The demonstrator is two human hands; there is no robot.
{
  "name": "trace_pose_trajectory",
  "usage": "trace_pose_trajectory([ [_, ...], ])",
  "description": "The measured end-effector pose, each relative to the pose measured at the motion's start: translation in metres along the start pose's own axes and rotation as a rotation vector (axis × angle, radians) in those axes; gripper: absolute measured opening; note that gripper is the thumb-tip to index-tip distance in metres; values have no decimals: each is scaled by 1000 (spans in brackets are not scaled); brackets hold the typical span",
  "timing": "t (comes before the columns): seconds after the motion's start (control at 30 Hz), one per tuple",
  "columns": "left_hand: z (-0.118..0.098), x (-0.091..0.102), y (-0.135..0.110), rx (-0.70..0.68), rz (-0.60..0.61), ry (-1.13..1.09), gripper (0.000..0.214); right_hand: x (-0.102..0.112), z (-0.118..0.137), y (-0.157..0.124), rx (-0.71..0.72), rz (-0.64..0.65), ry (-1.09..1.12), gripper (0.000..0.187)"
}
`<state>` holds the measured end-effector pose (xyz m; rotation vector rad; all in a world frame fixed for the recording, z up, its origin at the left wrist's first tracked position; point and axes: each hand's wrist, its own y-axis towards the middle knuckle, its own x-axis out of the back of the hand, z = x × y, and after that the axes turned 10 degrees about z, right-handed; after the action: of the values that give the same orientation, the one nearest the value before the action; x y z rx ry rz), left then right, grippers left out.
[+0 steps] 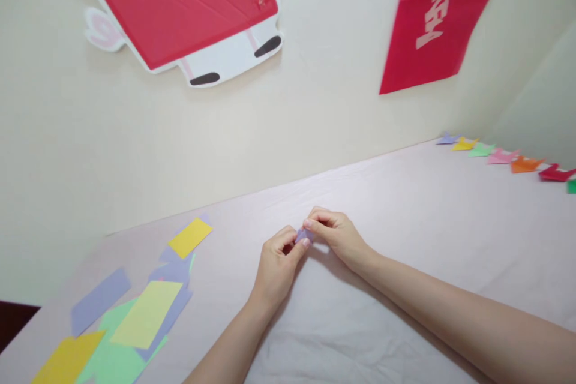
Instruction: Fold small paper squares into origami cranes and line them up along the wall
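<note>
A small folded purple paper piece sits between my two hands above the pale pink tablecloth. My left hand pinches its left side with thumb and fingers closed. My right hand pinches its right side, fingers curled over it. Most of the paper is hidden by my fingertips.
Loose paper rectangles in yellow, purple and green lie at the left. A row of folded paper shapes in several colours lines the far right edge. Red posters hang on the cream wall.
</note>
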<state>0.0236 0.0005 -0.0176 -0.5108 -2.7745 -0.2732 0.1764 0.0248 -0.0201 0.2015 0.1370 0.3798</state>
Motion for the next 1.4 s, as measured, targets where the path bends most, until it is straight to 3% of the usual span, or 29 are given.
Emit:
trace_pose_trajectory([
  [0.37, 2, -2, 3, 47, 39, 36, 28, 1, -2, 1, 28, -1, -30, 28],
  [0.7, 3, -1, 4, 87, 16, -64, 37, 1, -3, 0, -30, 99, 38, 24],
  [0.9, 2, 2, 3, 71, -14, -81, 28, 4, -1, 0, -43, 52, 29, 25],
  [1.1, 2, 5, 2, 27, -33, -88, 34, 3, 2, 0, -80, 41, 45, 26],
  [1.4, 1, -2, 3, 43, -53, -116, 28, 0, 3, 0, -128, 9, 102, 31],
])
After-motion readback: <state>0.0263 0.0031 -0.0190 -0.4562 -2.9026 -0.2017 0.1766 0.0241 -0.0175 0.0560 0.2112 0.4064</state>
